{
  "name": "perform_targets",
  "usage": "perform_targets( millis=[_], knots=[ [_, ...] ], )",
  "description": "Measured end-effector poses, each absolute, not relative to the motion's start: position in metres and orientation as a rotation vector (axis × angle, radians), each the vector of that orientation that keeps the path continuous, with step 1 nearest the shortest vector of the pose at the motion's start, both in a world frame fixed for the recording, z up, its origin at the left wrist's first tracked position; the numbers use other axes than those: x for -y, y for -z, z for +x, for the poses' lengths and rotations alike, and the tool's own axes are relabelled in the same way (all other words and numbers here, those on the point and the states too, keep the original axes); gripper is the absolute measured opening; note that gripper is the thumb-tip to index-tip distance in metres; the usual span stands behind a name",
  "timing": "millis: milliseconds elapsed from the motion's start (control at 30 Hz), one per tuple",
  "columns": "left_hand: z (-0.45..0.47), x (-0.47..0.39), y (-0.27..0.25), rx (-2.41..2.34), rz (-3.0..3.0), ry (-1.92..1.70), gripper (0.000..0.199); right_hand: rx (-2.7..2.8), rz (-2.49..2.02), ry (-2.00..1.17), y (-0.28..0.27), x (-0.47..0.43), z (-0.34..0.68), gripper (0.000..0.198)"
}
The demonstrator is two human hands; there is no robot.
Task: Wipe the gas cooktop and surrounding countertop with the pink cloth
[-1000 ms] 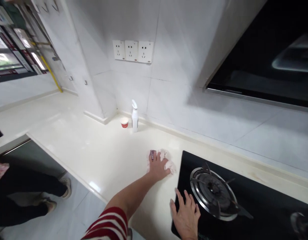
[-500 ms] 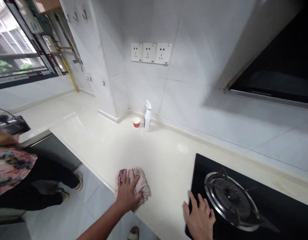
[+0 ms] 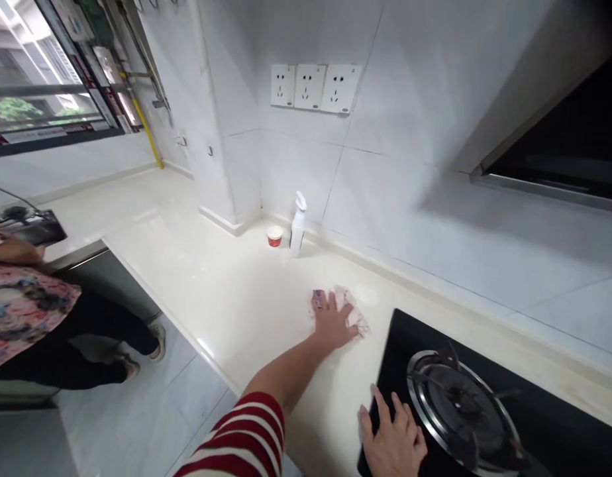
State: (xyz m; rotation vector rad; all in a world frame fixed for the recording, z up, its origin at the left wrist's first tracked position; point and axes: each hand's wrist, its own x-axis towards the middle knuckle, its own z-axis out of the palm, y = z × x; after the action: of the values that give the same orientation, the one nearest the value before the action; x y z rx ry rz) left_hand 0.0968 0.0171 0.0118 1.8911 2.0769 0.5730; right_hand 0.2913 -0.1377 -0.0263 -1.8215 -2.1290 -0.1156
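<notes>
A pale pink cloth lies on the cream countertop, pressed under my left hand. The fingers of that hand are spread over the cloth and hold it against the surface; the cloth's edges look blurred. My right hand rests at the left edge of the black gas stove, fingers apart and holding nothing. Just right of it is the round burner with its metal ring. Behind the cloth, near the wall, stand a white spray bottle and a small red and white cup.
Wall sockets sit above the bottle, and a dark range hood hangs at upper right. At left a person in a floral top stands by the sink. The counter's front edge runs diagonally above the floor.
My left hand has slid the cloth away from the front edge, farther back and right toward the stove. My right hand stays at the stove's edge. The view has shifted slightly.
</notes>
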Motion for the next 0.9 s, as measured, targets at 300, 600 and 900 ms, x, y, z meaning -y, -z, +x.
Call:
perform_targets(
  millis=[300,600,900],
  knots=[
    [0.076,0.065,0.01,-1.871,2.254,-0.63,0.063,2.132,-1.785,0.123,0.031,0.137,0.297,0.062],
    [-0.091,0.161,-0.026,-2.477,1.655,-0.548,0.056,2.109,-1.814,0.124,0.032,0.14,0.297,0.062],
    [-0.129,0.25,-0.016,-2.732,0.95,-0.884,0.051,2.118,-1.831,0.046,0.028,0.144,0.297,0.064]
  ],
)
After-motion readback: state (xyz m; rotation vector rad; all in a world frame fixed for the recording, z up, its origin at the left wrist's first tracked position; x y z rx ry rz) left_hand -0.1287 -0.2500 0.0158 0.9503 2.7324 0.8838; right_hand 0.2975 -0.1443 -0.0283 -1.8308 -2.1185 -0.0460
